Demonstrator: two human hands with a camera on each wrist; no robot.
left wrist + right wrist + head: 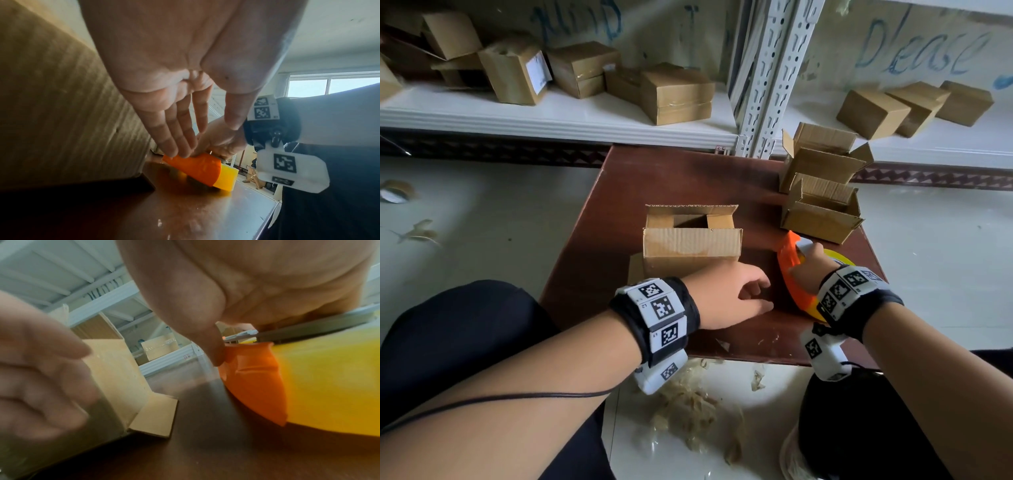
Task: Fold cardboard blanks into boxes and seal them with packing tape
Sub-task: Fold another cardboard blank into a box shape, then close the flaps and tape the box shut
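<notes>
While right grip clasps tape dispenser | left grip relaxed, beside box

left hand blurred, right hand fingers hidden behind tape dispenser

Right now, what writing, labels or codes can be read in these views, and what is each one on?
"Please": blue handwriting on the wall behind the right shelf.
Blue handwriting on the wall above the left shelf: cut off, not readable.
White label on a box on the left shelf: print too small to read.
Square black-and-white codes on both wristbands: patterns only; the tiny characters beside them are too small.
</notes>
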